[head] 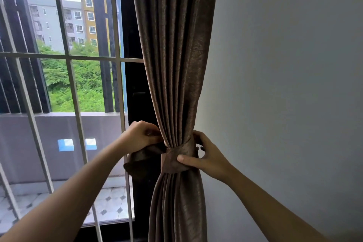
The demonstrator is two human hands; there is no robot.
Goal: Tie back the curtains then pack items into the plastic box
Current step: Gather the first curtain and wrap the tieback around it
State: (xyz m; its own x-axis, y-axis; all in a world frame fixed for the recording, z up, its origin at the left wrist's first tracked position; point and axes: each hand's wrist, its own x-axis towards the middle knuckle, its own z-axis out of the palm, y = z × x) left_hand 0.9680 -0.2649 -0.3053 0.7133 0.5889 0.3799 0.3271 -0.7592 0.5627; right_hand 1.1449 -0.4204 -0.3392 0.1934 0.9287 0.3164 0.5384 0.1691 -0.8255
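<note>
Curtain (172,65) step underway: right hand (206,155) pinched the tieback band (176,160), left hand (140,136) at 9 o'clock clutched its loose end; fastening looked next.

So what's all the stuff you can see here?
curtain: one, brown, hanging beside the wall, gathered in the middle
tieback: one, brown, wrapped around the curtain, loose end hanging on the window side
window bars: several, pale, across the glass
wall: one, grey-white, right of the curtain
balcony floor: one, white tiles with small dark diamonds, outside below
balcony wall: one, grey, outside behind the bars
buildings: two or so, grey and yellow, far outside
trees: many, green, below the buildings
left hand: one, gripping the tieback's loose end at the curtain's window side
right hand: one, thumb pressing the tieback on the wall side
</note>
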